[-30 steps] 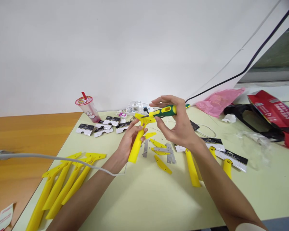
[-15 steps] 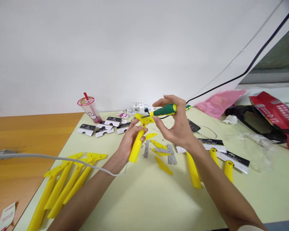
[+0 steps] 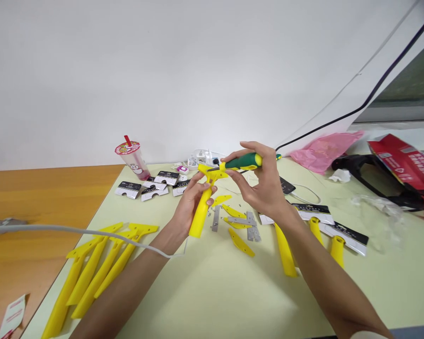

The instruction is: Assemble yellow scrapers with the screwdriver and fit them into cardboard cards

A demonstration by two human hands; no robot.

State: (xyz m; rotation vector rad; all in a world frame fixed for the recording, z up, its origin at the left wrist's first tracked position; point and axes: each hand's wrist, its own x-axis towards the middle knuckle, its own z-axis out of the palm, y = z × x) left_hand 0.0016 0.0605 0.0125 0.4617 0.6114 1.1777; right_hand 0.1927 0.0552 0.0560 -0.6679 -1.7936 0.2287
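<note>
My left hand (image 3: 190, 203) is wrapped round a yellow plastic scraper (image 3: 199, 219), its wide head tilted up. In my right hand (image 3: 263, 186) is a green and yellow screwdriver (image 3: 243, 162), held nearly level with its tip at the scraper's head. Whether the tip sits in a screw is too small to tell. Below them on the table lie loose yellow head plates (image 3: 240, 242), grey metal blades (image 3: 253, 227) and several tiny screws. More yellow scrapers (image 3: 122, 263) lie side by side left of my left forearm. Yellow handles (image 3: 285, 252) lie near my right forearm.
A drink cup (image 3: 136, 162) with a red straw stands at the back left, near black-and-white cards (image 3: 128, 189). A power strip (image 3: 201, 159) is by the wall. On the right are a pink bag (image 3: 323, 151) and a red package (image 3: 406, 162). A pale cable (image 3: 92, 231) crosses my left forearm.
My right hand's fingers have closed in on the screwdriver handle, having been spread wider. The scraper and screwdriver tip stay nearly in place. The view has shifted slightly.
</note>
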